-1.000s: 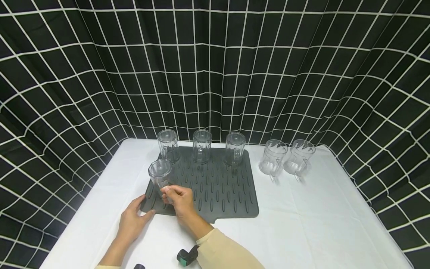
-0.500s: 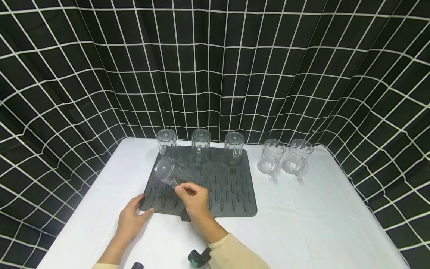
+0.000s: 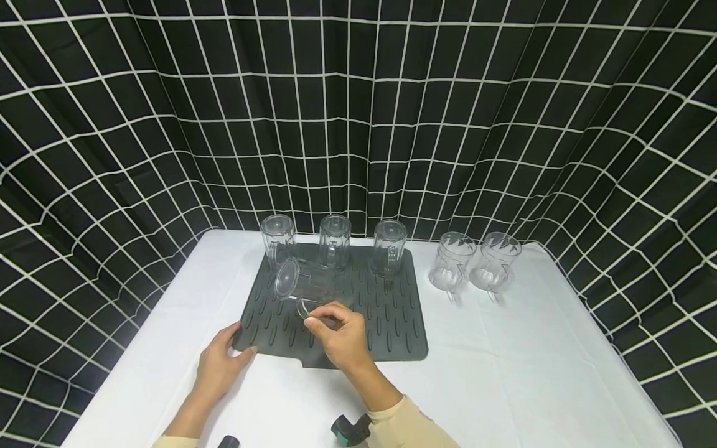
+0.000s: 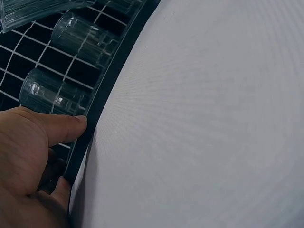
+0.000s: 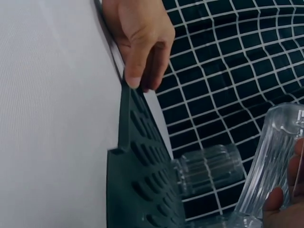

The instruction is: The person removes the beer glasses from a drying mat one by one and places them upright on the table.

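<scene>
In the head view my right hand [image 3: 344, 336] pinches the handle of a clear glass mug [image 3: 308, 283]. That mug is raised over the dark grey ridged drying mat [image 3: 394, 320], tipped on its side with its base to the left. In the right wrist view its ribbed wall stands beside my fingers [image 5: 275, 202]. My left hand [image 3: 218, 364] rests at the mat's front left corner, thumb on the front edge and fingers along the left side; the left wrist view shows the thumb [image 4: 71, 127] on the dark edge.
Three glass mugs stand upside down along the mat's back edge: left [image 3: 278, 239], middle [image 3: 335, 242] and right [image 3: 389, 247]. Two more mugs, one [image 3: 454, 264] beside another [image 3: 495, 264], stand upright on the white tablecloth [image 3: 532, 361]. A black gridded curtain [image 3: 358, 124] surrounds the table.
My right hand has moved right with the mug, lifting it from the mat's front left and tipping it from upside down onto its side. My left hand has stayed at the mat's corner.
</scene>
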Action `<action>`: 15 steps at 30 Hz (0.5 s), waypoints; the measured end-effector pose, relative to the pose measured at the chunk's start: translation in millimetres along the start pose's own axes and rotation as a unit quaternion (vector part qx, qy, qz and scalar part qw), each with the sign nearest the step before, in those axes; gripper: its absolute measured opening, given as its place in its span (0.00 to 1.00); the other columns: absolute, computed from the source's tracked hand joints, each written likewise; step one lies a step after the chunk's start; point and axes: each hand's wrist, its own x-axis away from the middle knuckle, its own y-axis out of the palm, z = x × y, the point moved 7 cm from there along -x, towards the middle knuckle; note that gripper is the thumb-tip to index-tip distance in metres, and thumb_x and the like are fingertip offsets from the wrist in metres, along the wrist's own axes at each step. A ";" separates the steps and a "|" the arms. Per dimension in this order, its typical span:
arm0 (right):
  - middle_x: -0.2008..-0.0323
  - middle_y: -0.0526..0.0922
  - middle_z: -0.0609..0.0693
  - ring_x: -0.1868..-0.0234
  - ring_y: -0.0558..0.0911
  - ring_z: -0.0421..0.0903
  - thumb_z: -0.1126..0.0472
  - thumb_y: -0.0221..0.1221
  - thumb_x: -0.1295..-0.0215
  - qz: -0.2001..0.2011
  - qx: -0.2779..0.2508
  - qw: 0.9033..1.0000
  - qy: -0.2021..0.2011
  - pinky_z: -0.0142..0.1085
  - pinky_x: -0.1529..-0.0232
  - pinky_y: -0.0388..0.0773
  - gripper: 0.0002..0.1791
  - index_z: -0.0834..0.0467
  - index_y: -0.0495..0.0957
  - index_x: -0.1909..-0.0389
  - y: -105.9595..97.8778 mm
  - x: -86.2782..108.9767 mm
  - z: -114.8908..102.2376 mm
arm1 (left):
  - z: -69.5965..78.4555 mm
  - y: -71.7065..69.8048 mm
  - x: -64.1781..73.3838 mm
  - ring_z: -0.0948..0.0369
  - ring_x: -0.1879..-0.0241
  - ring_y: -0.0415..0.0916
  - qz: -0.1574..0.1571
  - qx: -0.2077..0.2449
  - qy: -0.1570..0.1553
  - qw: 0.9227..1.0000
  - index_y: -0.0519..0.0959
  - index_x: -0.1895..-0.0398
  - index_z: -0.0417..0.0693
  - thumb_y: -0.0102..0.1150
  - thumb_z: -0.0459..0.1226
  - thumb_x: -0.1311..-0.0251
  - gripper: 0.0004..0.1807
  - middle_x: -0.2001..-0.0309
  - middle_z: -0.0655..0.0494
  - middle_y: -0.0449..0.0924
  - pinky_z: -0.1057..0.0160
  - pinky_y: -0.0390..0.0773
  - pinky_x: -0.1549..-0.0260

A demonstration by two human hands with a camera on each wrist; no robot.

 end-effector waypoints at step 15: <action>0.75 0.81 0.57 0.71 0.82 0.50 0.79 0.69 0.54 -0.004 0.104 0.991 -0.084 0.38 0.64 0.83 0.08 0.69 0.80 0.75 -14.2 2.6 -58.0 | 15.8 -7.0 1.1 0.35 0.36 0.59 0.005 -0.009 0.015 1.000 0.60 0.31 0.31 0.65 0.41 0.41 0.39 0.33 0.31 0.59 0.40 0.62 0.39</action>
